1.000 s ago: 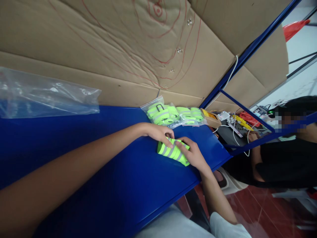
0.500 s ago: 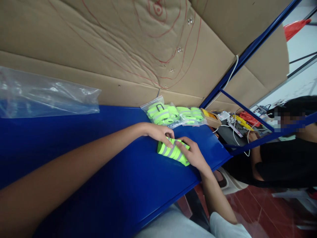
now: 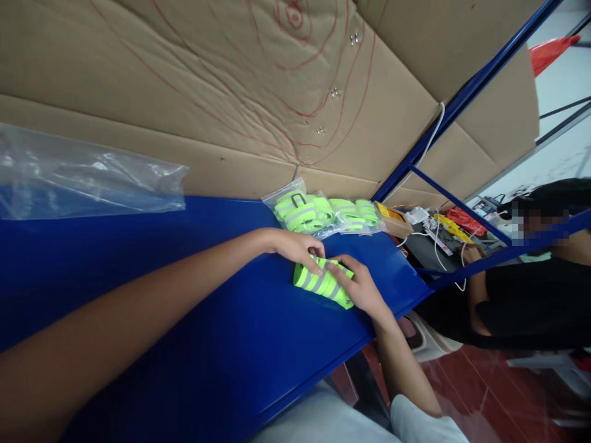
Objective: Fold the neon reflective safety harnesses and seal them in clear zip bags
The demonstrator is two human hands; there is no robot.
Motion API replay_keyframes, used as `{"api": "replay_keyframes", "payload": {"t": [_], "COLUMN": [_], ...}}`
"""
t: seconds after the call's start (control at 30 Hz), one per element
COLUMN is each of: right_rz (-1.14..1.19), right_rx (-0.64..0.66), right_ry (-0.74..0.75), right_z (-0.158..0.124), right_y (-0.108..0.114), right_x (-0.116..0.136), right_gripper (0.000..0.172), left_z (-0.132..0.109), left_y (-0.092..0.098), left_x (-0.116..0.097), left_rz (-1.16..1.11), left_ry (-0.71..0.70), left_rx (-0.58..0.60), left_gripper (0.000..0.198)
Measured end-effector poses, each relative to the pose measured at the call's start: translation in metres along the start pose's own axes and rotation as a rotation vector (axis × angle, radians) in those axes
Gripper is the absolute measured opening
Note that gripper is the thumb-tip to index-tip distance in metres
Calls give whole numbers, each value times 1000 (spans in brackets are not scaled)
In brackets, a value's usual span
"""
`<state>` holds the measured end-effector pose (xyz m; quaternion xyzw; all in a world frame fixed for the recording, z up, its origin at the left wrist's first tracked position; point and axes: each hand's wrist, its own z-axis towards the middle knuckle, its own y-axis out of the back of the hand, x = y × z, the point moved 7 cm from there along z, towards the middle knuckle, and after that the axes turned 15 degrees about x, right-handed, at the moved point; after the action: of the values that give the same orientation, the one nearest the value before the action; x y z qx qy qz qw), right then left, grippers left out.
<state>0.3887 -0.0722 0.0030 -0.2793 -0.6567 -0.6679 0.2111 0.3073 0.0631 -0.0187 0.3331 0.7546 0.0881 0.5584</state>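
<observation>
Folded neon-yellow reflective straps with grey stripes form a bundle on the blue table. My left hand grips the bundle's upper left part, thumb on top and fingers curled behind. On its right part my right hand is closed, with the thumb and fingers over the straps. Just beyond my hands lie clear bags of similar straps, one showing a black buckle, and another such bag beside it.
An empty-looking clear plastic bag lies at the back left. Cardboard lines the back. At right are a small box, a blue frame post, white cables and a seated person in black.
</observation>
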Motion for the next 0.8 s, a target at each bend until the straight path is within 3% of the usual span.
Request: {"api": "replay_keyframes", "payload": {"t": [0.8], "right_rz": [6], "right_rx": [4], "right_ry": [9], "right_z": [0], "right_y": [0], "right_x": [1], "right_gripper": [35], "left_z": [2], "left_y": [0], "left_x": [1], "left_rz": [-4], "left_ry": [-15], "left_rx": [-7], "left_gripper": [70]}}
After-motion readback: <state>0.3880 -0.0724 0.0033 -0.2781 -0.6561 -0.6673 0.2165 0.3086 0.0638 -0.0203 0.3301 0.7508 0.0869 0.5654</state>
